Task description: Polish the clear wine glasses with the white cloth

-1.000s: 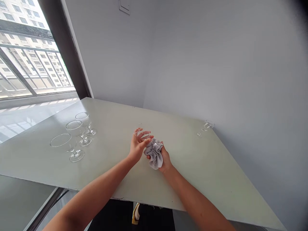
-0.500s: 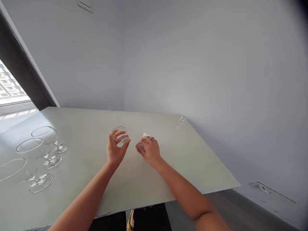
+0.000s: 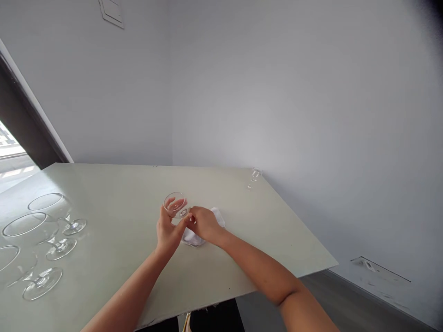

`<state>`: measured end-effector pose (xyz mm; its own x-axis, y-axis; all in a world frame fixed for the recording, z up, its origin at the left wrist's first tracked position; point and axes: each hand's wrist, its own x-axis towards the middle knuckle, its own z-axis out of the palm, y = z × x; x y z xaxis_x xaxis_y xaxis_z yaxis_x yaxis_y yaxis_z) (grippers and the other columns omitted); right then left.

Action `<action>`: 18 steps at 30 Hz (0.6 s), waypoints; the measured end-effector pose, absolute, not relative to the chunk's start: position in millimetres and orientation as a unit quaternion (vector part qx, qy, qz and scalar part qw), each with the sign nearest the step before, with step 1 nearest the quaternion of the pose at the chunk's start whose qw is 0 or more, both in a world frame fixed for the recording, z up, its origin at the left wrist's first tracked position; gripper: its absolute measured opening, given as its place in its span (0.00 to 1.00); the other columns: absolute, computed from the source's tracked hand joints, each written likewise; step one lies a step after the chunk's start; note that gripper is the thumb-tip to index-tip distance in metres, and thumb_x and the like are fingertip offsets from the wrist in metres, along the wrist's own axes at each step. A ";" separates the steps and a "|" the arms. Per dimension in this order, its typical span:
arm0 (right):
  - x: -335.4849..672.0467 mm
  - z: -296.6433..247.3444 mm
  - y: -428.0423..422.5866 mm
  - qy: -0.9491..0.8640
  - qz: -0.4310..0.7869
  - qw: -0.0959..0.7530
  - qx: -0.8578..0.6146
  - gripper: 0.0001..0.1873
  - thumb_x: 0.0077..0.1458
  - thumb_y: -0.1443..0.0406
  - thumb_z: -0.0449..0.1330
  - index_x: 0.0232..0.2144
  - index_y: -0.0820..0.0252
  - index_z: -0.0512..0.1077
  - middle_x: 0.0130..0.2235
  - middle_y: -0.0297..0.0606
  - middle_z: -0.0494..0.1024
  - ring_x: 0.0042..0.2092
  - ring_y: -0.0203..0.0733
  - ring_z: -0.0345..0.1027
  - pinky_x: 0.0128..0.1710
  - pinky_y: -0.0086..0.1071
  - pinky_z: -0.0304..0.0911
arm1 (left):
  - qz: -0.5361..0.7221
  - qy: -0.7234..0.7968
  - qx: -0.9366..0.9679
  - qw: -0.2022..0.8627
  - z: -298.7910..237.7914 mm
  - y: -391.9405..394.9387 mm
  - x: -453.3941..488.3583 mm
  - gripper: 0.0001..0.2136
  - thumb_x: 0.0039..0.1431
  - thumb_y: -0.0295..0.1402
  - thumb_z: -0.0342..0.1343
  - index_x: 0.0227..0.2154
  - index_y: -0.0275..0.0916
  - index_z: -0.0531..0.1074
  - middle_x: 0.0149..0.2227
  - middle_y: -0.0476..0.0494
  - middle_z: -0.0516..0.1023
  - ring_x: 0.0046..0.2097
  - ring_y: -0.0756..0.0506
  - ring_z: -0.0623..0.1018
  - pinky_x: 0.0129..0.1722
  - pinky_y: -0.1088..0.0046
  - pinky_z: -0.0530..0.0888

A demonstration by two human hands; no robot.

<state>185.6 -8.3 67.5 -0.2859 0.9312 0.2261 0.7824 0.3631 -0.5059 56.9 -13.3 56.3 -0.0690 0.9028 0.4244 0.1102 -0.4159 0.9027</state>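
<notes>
A clear stemmed glass (image 3: 176,205) is tilted above the table, its rim up and its foot toward the right. Around its bowl curl the fingers of my left hand (image 3: 169,228), with the thumb reaching to the foot. My right hand (image 3: 205,223) is closed in a pinch at the foot end, close against the left thumb. A white cloth (image 3: 194,238) shows below the right hand and again behind it. The right fingertips are partly hidden, so how much of the cloth lies between them and the glass cannot be made out.
Three larger stemmed glasses lie on their sides at the table's left, one of them a near glass (image 3: 43,282). A small clear glass (image 3: 254,177) is at the far right corner by the wall (image 3: 294,115). The pale table (image 3: 242,276) ends just before my legs.
My right hand has moved left to the glass, and more of the white cloth now shows. My left hand still holds the glass. The view has shifted slightly right.
</notes>
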 end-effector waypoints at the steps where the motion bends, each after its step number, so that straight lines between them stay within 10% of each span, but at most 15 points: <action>1: 184.1 64.1 -6.0 -0.792 0.139 0.235 -0.546 0.10 0.54 0.62 0.53 0.27 0.59 0.71 0.27 0.33 0.71 0.28 0.34 0.62 0.28 0.26 0.51 | 0.581 0.430 0.607 0.331 55.1 -13.5 57.7 0.24 0.50 0.37 0.57 0.49 0.44 0.56 0.50 0.39 0.69 0.51 0.41 0.71 0.45 0.60 0.70; 6: 215.6 56.2 26.3 -0.705 0.106 0.249 -0.655 0.12 0.54 0.59 0.52 0.29 0.57 0.72 0.29 0.34 0.75 0.33 0.36 0.66 0.32 0.25 0.53 | 0.421 0.485 0.717 0.269 35.0 -3.4 59.9 0.34 0.53 0.41 0.53 0.59 0.48 0.41 0.57 0.40 0.62 0.58 0.39 0.63 0.46 0.58 0.69; 18: 377.2 25.6 100.1 -0.438 0.076 0.248 -0.860 0.15 0.54 0.63 0.49 0.36 0.63 0.72 0.37 0.46 0.75 0.39 0.44 0.68 0.34 0.32 0.59 | 0.193 0.398 0.879 0.176 -3.8 1.6 65.1 0.24 0.57 0.41 0.46 0.57 0.46 0.56 0.60 0.49 0.58 0.62 0.41 0.52 0.59 0.58 0.52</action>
